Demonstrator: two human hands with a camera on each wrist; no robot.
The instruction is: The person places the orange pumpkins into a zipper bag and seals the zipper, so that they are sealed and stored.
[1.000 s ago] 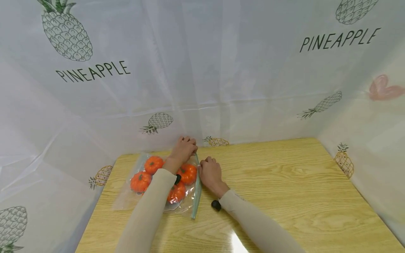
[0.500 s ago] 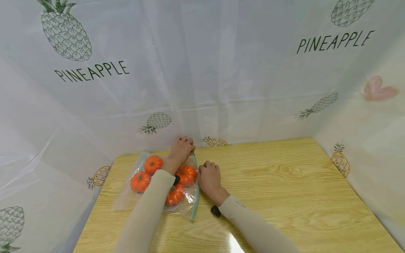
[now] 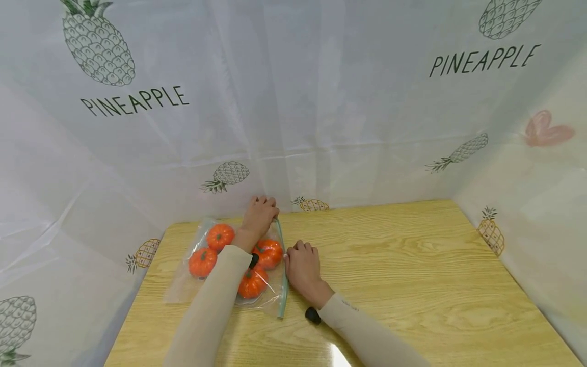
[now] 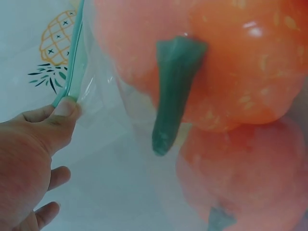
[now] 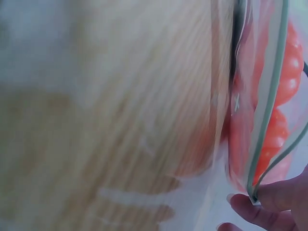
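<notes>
A clear zip bag (image 3: 176, 290) lies on the table with several orange toy pumpkins (image 3: 203, 263) inside, their stems green. Its green zip strip (image 3: 282, 306) runs along the right side. My left hand (image 3: 260, 216) reaches over the bag and pinches the strip's far end between thumb (image 4: 66, 107) and forefinger. Farther down the same edge, my right hand (image 3: 302, 265) pinches the strip. In the right wrist view, the two zip lips (image 5: 272, 96) stand apart above the right fingertips (image 5: 243, 204) and come together at the pinch. The left forearm hides part of the bag.
The wood-grain table (image 3: 390, 265) extends to the right of the bag. A white curtain (image 3: 321, 117) printed with pineapples rises right behind the table's far edge and on both sides. A black wrist camera (image 3: 313, 315) sits under the right wrist.
My right hand has slid along the zip edge toward me. My left hand has shifted slightly left, drawing the strip's far end with it. The pumpkins nearest the zip have shifted slightly.
</notes>
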